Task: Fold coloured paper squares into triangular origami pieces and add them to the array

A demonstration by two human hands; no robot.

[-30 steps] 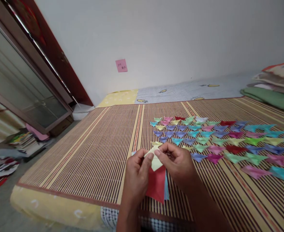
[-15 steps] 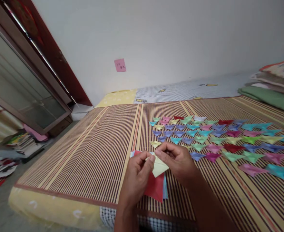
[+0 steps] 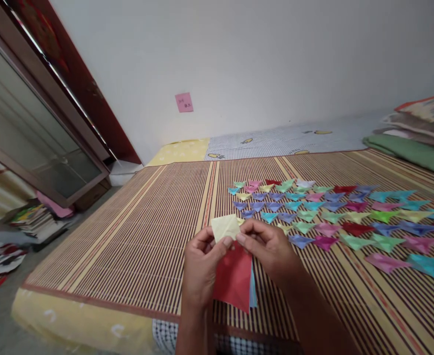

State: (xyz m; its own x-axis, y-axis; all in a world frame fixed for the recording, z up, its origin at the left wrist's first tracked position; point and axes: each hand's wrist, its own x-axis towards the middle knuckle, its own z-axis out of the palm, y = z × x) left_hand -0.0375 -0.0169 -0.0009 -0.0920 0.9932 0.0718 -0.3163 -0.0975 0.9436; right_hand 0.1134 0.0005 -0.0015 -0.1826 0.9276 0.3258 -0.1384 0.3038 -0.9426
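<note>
A small pale yellow folded paper (image 3: pixel 224 228) is held up between both hands, with crease lines across it. My left hand (image 3: pixel 204 259) pinches its lower left edge between thumb and fingers. On the other side, my right hand (image 3: pixel 266 246) grips the lower right corner, its thumb close to the left thumb. Beneath the hands lies a stack of coloured paper with a red sheet (image 3: pixel 233 281) on top and blue edges showing at its right. Several rows of folded paper pieces (image 3: pixel 307 215) in many colours spread over the mat to the right.
A striped bamboo mat (image 3: pixel 135 236) covers the bed. At the far right sit folded bedding (image 3: pixel 412 153) and a patterned cushion (image 3: pixel 431 113). A pink note (image 3: pixel 184 102) is stuck to the wall. Books (image 3: pixel 37 219) are piled on the floor at left.
The yellow paper has turned and moved up, now standing above the thumbs instead of hanging below them. Both hands have come closer together, and more of the red sheet shows.
</note>
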